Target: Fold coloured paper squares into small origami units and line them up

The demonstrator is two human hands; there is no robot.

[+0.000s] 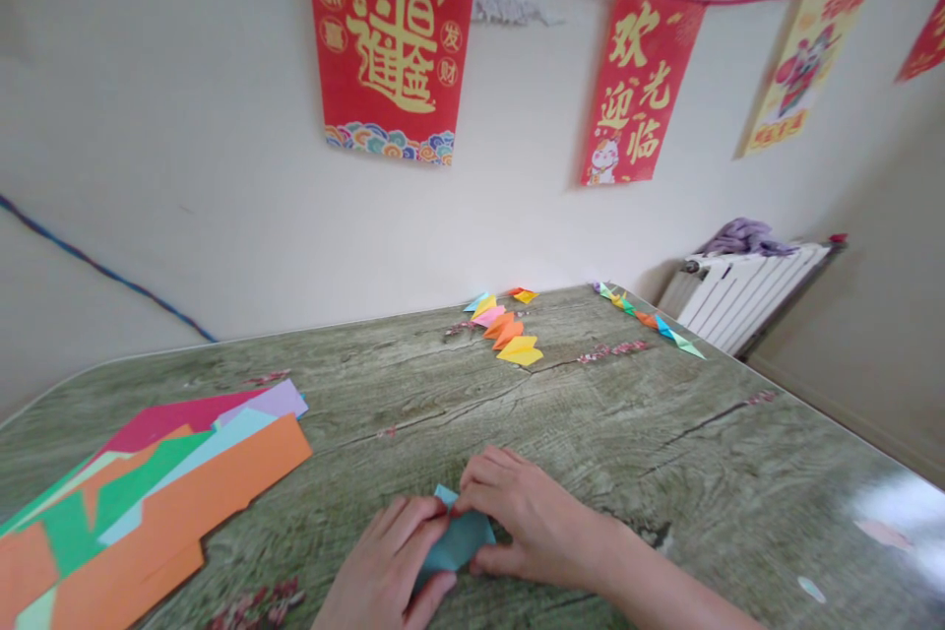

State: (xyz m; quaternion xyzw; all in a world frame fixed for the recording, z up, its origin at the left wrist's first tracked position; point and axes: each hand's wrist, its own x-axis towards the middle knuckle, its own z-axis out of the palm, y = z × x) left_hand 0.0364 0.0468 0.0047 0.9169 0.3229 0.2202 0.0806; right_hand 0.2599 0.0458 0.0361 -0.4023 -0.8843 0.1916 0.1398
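Observation:
A small piece of blue folded paper (pixel 464 543) lies on the table between my two hands, near the front edge of the view. My left hand (pixel 395 561) grips its left side, thumb low and fingers bent over the top. From the right, my right hand (pixel 517 517) pinches the upper right part, with the fingertips meeting near the top fold and the thumb at the lower right edge. A pointed blue corner sticks up between the fingers. Parts of the paper are covered by both hands.
A fanned stack of coloured paper sheets (pixel 221 482) lies at the left. Folded paper planes (pixel 521 350) stand in a row toward the wall. Another row of small folded papers (pixel 646 319) runs along the right back edge. A white radiator (pixel 745 290) stands beyond the table (pixel 591 433).

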